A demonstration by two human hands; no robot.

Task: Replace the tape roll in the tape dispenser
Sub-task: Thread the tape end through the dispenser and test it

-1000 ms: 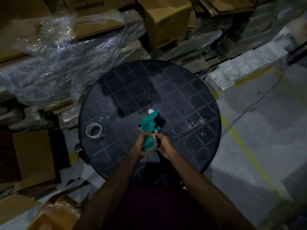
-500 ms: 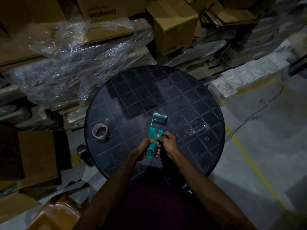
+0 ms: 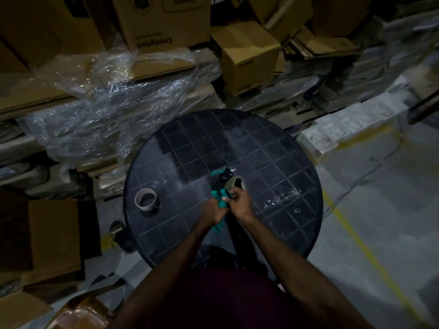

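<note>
A teal tape dispenser (image 3: 219, 186) is held over the round black table (image 3: 273, 162), near its middle. My left hand (image 3: 212, 212) grips its handle from the left. My right hand (image 3: 241, 201) pinches the dispenser body just below a brownish tape roll (image 3: 234, 182) that sits on its right side. A second roll, a thin cardboard-coloured ring (image 3: 145, 199), lies flat on the table's left part, apart from both hands.
Crumpled clear plastic wrap (image 3: 114, 110) and cardboard boxes (image 3: 249, 55) crowd the floor behind the table. More cardboard (image 3: 52, 231) lies left. White foam pieces (image 3: 344, 124) and a yellow floor line (image 3: 370, 255) are at the right.
The dispenser has been turned, so its head now tilts right and a tape roll shows on it. Both hands stay on it. The camera has tilted, shifting the table lower in view.
</note>
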